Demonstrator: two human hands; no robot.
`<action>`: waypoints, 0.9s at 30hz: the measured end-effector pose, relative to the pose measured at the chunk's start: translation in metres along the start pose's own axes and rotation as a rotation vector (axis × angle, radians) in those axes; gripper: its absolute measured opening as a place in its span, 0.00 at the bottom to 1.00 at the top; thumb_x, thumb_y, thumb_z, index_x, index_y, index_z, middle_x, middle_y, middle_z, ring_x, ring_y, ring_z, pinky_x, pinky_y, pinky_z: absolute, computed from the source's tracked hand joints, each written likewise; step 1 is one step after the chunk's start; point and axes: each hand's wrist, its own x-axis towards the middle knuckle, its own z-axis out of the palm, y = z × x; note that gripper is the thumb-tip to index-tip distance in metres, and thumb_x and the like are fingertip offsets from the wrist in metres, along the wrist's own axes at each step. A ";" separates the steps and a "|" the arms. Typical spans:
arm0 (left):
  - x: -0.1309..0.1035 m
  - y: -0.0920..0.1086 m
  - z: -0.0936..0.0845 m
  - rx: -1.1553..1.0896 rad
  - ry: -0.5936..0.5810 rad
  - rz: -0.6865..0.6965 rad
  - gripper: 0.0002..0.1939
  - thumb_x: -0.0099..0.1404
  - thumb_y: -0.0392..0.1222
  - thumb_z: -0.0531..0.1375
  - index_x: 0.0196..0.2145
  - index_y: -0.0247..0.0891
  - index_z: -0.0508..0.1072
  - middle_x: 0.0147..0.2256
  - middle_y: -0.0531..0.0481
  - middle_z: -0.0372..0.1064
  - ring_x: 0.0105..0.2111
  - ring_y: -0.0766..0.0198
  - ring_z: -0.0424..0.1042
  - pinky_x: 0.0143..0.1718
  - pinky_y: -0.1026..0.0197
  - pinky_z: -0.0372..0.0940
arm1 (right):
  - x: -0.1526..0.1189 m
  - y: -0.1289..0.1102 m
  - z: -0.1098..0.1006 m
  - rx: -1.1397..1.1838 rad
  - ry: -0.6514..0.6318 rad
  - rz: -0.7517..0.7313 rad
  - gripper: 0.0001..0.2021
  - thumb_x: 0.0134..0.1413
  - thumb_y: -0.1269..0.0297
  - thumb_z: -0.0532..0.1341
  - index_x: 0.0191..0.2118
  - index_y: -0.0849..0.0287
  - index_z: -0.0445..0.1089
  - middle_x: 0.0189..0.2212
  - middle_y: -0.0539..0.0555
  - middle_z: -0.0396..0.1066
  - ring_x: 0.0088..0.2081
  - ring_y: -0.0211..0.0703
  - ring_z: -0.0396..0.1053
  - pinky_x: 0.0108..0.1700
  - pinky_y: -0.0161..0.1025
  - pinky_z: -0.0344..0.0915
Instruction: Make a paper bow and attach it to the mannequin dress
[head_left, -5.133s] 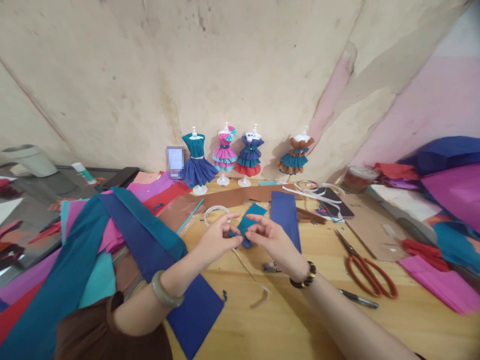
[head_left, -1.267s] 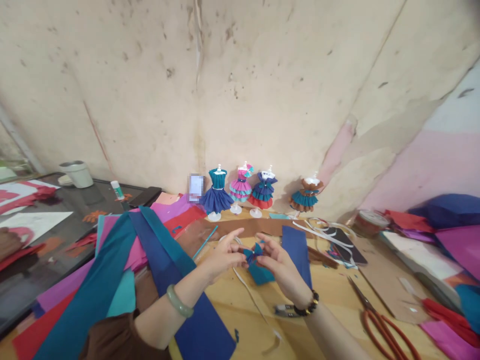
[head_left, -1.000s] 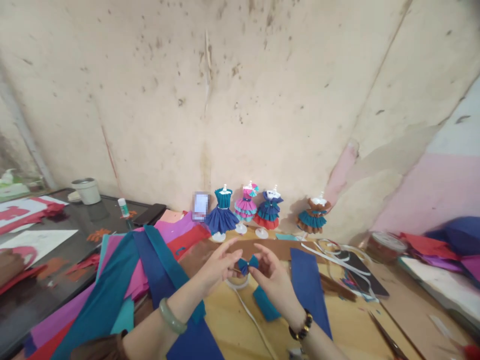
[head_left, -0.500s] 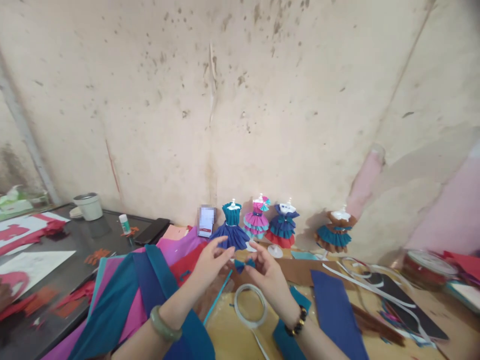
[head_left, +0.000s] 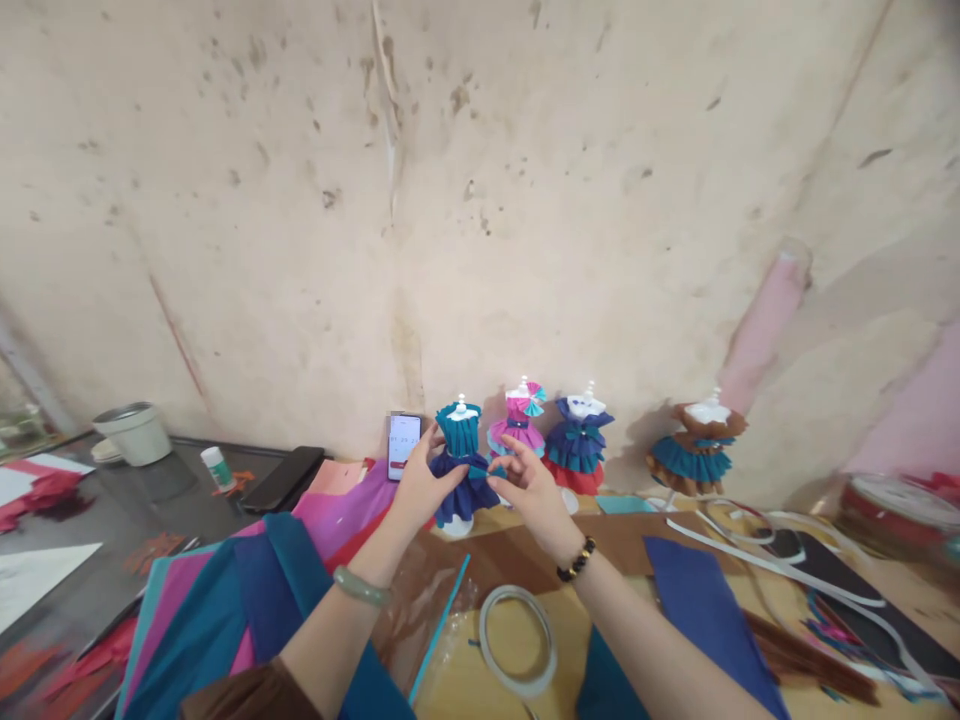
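Observation:
My right hand (head_left: 529,490) pinches a small teal paper bow (head_left: 487,472) between thumb and fingers, in front of a miniature dress form. That form wears a pleated teal bodice (head_left: 459,432) over a dark blue skirt (head_left: 466,492). At its left side is my left hand (head_left: 424,485), thumb and fingers apart, the thumb lying before the skirt; whether it presses on the dress I cannot tell. To the right stand a pink dress form (head_left: 516,432), a blue and red one (head_left: 577,440) and a brown and teal one (head_left: 694,450).
A phone (head_left: 405,447) leans on the wall. Folded coloured paper (head_left: 195,620) lies at left, near a glue stick (head_left: 217,468) and a pot (head_left: 133,435). A tape roll (head_left: 517,640), a blue sheet (head_left: 709,620) and white strips (head_left: 780,565) lie in front and at right.
Both hands have moved forward to the teal and blue dress form, the right carrying the bow to the front of its skirt. The camera view has shifted slightly.

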 end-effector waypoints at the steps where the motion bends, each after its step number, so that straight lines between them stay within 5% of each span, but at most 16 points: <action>1: 0.001 -0.001 0.001 -0.006 -0.021 0.009 0.36 0.53 0.39 0.65 0.58 0.35 0.60 0.52 0.38 0.67 0.52 0.52 0.68 0.55 0.51 0.59 | 0.001 0.000 0.000 0.012 -0.002 0.001 0.31 0.40 0.65 0.68 0.53 0.55 0.61 0.30 0.47 0.69 0.31 0.39 0.65 0.34 0.37 0.61; 10: 0.006 -0.004 0.007 -0.035 -0.035 -0.027 0.30 0.53 0.44 0.67 0.52 0.37 0.66 0.49 0.42 0.70 0.50 0.52 0.70 0.52 0.52 0.63 | 0.008 0.000 0.006 0.071 -0.001 -0.027 0.33 0.41 0.65 0.69 0.56 0.54 0.60 0.32 0.48 0.71 0.33 0.40 0.66 0.38 0.38 0.61; 19: 0.004 -0.010 0.003 -0.142 0.099 -0.045 0.28 0.54 0.47 0.65 0.50 0.36 0.66 0.50 0.39 0.70 0.53 0.52 0.68 0.54 0.52 0.61 | 0.015 -0.005 0.002 0.141 0.023 -0.025 0.33 0.41 0.65 0.69 0.56 0.53 0.60 0.31 0.47 0.71 0.34 0.39 0.67 0.39 0.38 0.62; 27: 0.001 -0.002 0.005 -0.042 0.172 -0.022 0.11 0.54 0.44 0.63 0.28 0.40 0.63 0.44 0.44 0.73 0.49 0.53 0.70 0.48 0.54 0.64 | 0.023 -0.003 0.002 0.040 -0.050 -0.113 0.33 0.45 0.68 0.67 0.57 0.53 0.57 0.33 0.47 0.71 0.37 0.40 0.67 0.43 0.40 0.60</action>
